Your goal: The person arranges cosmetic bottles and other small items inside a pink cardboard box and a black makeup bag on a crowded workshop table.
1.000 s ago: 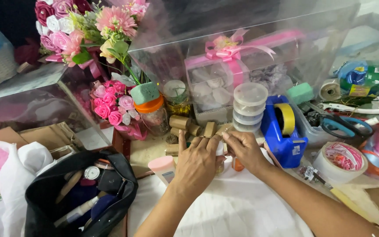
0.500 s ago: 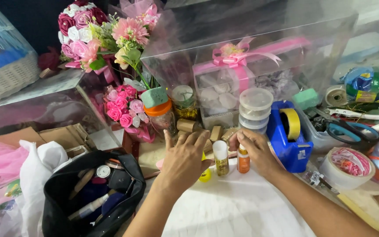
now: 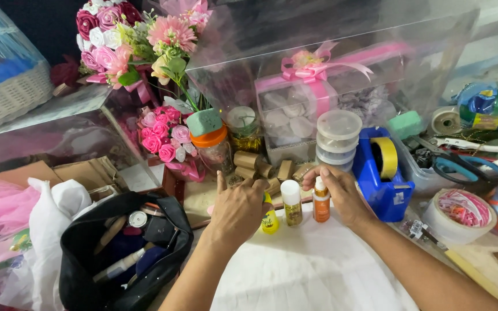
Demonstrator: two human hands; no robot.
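1. A crowded worktop (image 3: 329, 276) is seen from above, with a white quilted cloth (image 3: 306, 270) spread at its near edge.
2. The right hand (image 3: 341, 193) pinches the top of a small orange bottle (image 3: 321, 203) that stands upright on the cloth; its grip is narrow, closed on the cap.
3. The left hand (image 3: 238, 208) rests palm down just left of a small yellow bottle (image 3: 270, 219), fingers loosely spread; its fingertips hide the bottle's top, and I cannot tell whether they grip it.
4. Between the two bottles stands a white-capped bottle (image 3: 291, 201), free of both hands.
5. Behind the bottles lie cork-coloured rolls (image 3: 255, 164).
6. Right of the hands sits a blue tape dispenser (image 3: 378, 173).
7. At the near left corner an open black pouch (image 3: 122, 253) holds cosmetics.
8. Pink flower bouquets (image 3: 139, 40) fill the far left.
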